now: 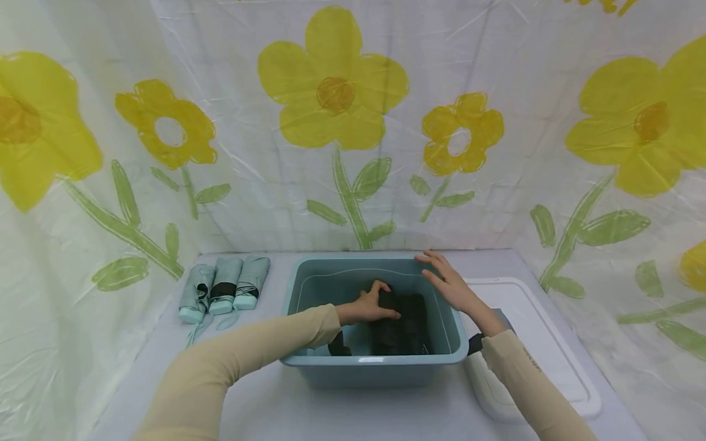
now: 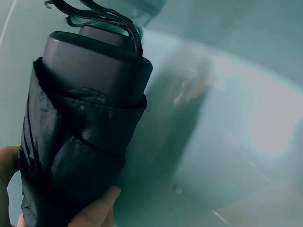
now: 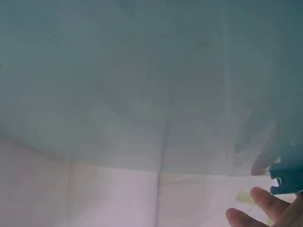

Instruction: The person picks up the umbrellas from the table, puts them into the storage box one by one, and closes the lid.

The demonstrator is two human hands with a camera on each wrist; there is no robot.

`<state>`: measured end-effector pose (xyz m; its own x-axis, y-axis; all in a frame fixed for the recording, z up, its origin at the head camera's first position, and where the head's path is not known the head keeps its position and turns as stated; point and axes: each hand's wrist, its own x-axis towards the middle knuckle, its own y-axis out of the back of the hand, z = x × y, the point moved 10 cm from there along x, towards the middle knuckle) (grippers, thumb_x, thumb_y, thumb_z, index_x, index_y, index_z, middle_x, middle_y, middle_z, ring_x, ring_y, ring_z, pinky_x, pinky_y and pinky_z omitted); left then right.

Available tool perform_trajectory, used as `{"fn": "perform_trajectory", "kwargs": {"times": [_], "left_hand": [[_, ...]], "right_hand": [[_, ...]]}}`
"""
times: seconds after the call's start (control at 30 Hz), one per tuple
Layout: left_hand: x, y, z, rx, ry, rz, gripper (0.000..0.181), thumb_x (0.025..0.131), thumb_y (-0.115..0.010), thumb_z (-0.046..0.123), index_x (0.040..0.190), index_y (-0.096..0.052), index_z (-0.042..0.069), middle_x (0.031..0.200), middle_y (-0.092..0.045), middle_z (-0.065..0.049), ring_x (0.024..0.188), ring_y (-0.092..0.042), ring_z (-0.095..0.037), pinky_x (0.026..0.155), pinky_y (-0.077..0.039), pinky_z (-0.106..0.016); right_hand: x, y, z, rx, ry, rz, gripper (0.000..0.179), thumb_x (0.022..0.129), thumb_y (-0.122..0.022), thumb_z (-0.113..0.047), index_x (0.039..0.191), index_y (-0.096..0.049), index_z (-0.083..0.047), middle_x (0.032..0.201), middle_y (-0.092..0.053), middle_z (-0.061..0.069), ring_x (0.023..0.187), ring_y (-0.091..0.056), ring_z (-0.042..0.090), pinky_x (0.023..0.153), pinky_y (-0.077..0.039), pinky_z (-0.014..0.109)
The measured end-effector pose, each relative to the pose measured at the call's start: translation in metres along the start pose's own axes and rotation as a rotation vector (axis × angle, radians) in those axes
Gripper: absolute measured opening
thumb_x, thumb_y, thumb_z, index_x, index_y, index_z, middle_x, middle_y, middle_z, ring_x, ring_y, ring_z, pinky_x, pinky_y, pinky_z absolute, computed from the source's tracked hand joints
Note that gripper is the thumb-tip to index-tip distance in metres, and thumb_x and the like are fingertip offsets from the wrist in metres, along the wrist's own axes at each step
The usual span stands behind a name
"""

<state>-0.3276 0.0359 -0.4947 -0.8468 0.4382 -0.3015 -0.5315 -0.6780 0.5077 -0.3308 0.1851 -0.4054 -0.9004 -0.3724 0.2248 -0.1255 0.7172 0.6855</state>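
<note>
Gripping a folded black fabric umbrella (image 2: pixel 80 146), cut off at left-wrist frame's bottom, is the left hand (image 1: pixel 366 307); right hand (image 1: pixel 451 289) extends its fingers

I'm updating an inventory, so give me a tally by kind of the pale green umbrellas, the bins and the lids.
Pale green umbrellas: 3
Bin: 1
White lid: 1
Total: 5, leaving out the black umbrellas in the bin, which blend together.

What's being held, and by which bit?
A black folded umbrella, in the left grip, around its fabric-wrapped body, not its handle. The right grip seems to hold nothing.
</note>
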Motion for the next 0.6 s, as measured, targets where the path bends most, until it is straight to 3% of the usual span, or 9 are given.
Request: {"fn": "perform_trajectory", "kwargs": {"times": [0.27, 0.6], "left_hand": [[0.0017, -0.0075, -0.0004, -0.011, -0.017, -0.002, 0.053, 0.081, -0.07, 0.029, 0.115, -0.031, 0.018, 0.127, -0.029, -0.027, 0.111, -0.04, -0.038, 0.088, -0.04, -0.047], [0.0013, -0.0111, -0.0052, 0.01, 0.04, -0.037, 0.054, 0.083, -0.069, 0.026, 0.114, -0.026, 0.015, 0.119, -0.032, -0.025, 0.106, -0.041, -0.036, 0.085, -0.039, -0.045]], "right_hand": [[-0.0011, 0.0002, 0.0028, 0.005, -0.013, 0.004, 0.041, 0.1, -0.041, -0.024, 0.139, -0.04, -0.011, 0.15, -0.02, 0.016, 0.137, -0.018, 0.04, 0.101, -0.022, 0.065], [0.0013, 0.0003, 0.0022, 0.004, -0.02, -0.003, 0.041, 0.1, -0.041, -0.024, 0.139, -0.04, -0.01, 0.15, -0.02, 0.016, 0.137, -0.018, 0.041, 0.1, -0.022, 0.066]]}}
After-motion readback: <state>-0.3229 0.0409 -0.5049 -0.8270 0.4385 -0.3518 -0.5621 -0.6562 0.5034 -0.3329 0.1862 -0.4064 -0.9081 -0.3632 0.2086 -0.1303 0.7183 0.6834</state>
